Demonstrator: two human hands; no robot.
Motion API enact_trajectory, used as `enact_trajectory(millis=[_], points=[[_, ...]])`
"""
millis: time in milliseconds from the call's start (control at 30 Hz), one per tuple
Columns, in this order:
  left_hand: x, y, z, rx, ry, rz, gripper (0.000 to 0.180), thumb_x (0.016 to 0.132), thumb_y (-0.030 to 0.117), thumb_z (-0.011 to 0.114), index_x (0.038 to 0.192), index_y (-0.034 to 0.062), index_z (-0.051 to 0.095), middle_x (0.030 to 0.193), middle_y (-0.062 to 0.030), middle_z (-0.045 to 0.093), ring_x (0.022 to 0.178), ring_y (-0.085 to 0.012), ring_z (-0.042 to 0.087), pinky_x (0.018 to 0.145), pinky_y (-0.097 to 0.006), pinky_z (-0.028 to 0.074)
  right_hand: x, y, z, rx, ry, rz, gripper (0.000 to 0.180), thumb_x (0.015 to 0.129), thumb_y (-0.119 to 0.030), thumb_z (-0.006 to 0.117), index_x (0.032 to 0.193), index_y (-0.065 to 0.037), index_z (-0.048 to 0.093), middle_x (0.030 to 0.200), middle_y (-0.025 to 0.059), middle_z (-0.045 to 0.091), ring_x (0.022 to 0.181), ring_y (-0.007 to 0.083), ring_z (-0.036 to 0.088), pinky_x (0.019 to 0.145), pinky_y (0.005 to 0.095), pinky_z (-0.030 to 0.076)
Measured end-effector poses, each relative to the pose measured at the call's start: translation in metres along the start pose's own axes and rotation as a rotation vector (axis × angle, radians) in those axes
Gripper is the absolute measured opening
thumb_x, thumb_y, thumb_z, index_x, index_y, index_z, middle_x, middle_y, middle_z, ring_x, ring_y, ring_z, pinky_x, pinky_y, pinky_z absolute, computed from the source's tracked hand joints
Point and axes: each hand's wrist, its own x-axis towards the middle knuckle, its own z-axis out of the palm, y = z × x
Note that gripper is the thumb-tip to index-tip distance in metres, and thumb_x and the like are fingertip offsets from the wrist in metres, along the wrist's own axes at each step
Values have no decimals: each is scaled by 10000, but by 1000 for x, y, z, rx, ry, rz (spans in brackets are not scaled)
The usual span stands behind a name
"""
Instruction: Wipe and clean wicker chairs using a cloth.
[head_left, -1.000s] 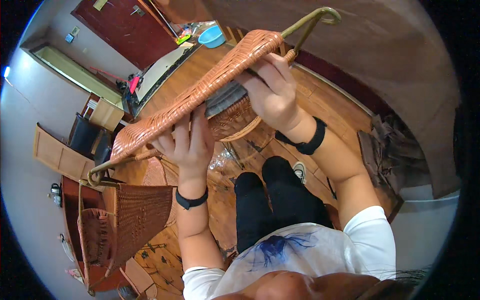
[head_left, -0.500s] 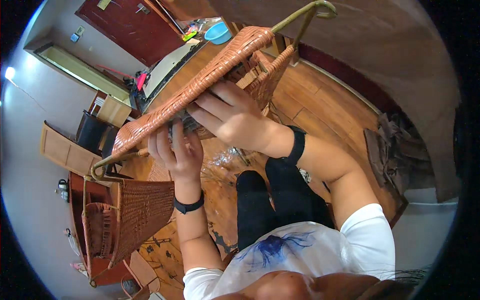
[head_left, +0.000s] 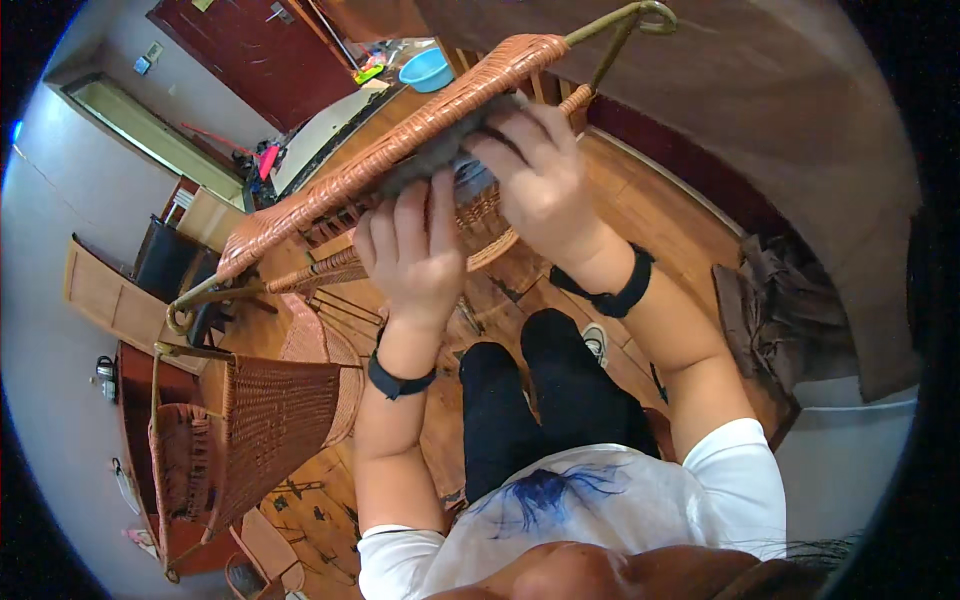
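A woven wicker piece of furniture, orange-brown and glossy, is held tilted in front of me, with bare metal rods curled at both ends of its thick edge. Just under this edge is a bunched grey, cloth-like piece. My left hand has its fingers bent up onto the grey cloth near its lower end. On the upper end, my right hand grips with curled fingers. Their fingertips are partly hidden behind the cloth and the edge. Each wrist wears a black band.
Another wicker piece with a metal frame stands at the left. A light blue basin sits at the back. Brown fabric lies heaped at the right, beside a hanging brown sheet. Wooden floor runs below.
Both hands have moved to the right along the thick edge, with the grey cloth now showing more. The wicker piece has tilted, so its underside shows more.
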Motion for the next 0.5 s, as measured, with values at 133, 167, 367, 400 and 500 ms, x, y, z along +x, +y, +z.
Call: enact_trajectory(millis=[133, 167, 367, 400, 500], points=[[-25, -29, -17, 95, 45, -63, 268, 738, 65, 594, 992, 101, 673, 942, -59, 578, 784, -236, 533, 708, -371, 403, 3, -39, 6, 133, -145, -14, 255, 663, -127, 583, 900, -54, 642, 960, 82, 581, 857, 263, 530, 738, 353, 472], [-33, -37, -20, 126, 49, -90, 255, 748, 59, 591, 986, 100, 673, 937, -63, 579, 776, -243, 530, 699, -372, 401, 1, -50, 9, 181, -194, -3, 275, 648, -104, 598, 912, -47, 648, 988, 86, 596, 869, 270, 544, 750, 366, 485], [-63, -78, -37, 188, 39, -182, 228, 845, 125, 579, 1053, 54, 638, 998, -125, 576, 874, -295, 532, 761, -394, 423, 2, -95, 44, 291, -75, -119, 272, 654, -144, 585, 900, -40, 636, 971, 49, 569, 905, 224, 528, 712, 322, 474], [-62, -79, -39, 176, 33, -172, 221, 838, 98, 571, 1040, 46, 644, 994, -123, 570, 887, -295, 523, 780, -399, 422, 3, -96, 47, 312, -100, -112, 272, 662, -146, 577, 905, -37, 633, 984, 37, 560, 926, 216, 520, 710, 322, 472], [-55, -75, -36, 132, 10, -147, 222, 822, 44, 555, 1019, 32, 657, 999, -121, 559, 924, -297, 507, 834, -410, 419, 1, -87, 44, 311, -160, -86, 267, 675, -143, 571, 911, -34, 631, 978, 43, 570, 896, 220, 523, 715, 327, 473]])
